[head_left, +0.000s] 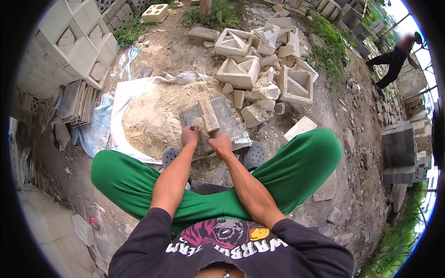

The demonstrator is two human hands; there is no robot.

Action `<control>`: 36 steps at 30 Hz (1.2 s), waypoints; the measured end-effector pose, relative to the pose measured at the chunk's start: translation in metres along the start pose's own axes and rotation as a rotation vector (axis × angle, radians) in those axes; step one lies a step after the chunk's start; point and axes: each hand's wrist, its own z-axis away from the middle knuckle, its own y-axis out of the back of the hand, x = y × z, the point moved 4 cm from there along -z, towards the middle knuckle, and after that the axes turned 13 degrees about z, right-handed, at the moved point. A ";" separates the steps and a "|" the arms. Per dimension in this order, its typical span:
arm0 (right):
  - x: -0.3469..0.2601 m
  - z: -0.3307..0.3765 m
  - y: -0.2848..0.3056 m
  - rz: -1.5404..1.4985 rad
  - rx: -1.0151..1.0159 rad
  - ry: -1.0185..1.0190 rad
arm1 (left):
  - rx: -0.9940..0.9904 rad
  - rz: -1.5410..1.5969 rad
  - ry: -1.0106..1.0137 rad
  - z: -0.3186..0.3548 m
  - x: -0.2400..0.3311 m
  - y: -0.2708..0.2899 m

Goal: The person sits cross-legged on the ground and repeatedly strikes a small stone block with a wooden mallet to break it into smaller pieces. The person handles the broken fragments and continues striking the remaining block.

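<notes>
My right hand (220, 142) is wrapped round the narrow end of a wooden mallet (208, 116), a thick, dusty length of timber. The mallet's broad end points away from me, over a flat grey slab (229, 119). My left hand (190, 135) is closed, with curled fingers, at the slab's left edge; I cannot make out anything in it. Beside the slab, a heap of pale crushed material (153, 116) covers much of a white sack sheet (119, 111). The slab's near part is partly hidden by my hands.
Broken pale blocks (238, 72) are piled beyond the slab at the right. Stacked decorative blocks (76, 39) and leaning boards (79, 103) stand on the left. My grey clogs (255, 156) flank the work spot. Another person (396, 58) is at the far right, near grey blocks (398, 150).
</notes>
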 end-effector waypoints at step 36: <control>0.001 -0.002 -0.006 0.002 0.124 0.070 | -0.003 -0.005 -0.008 0.003 0.002 -0.011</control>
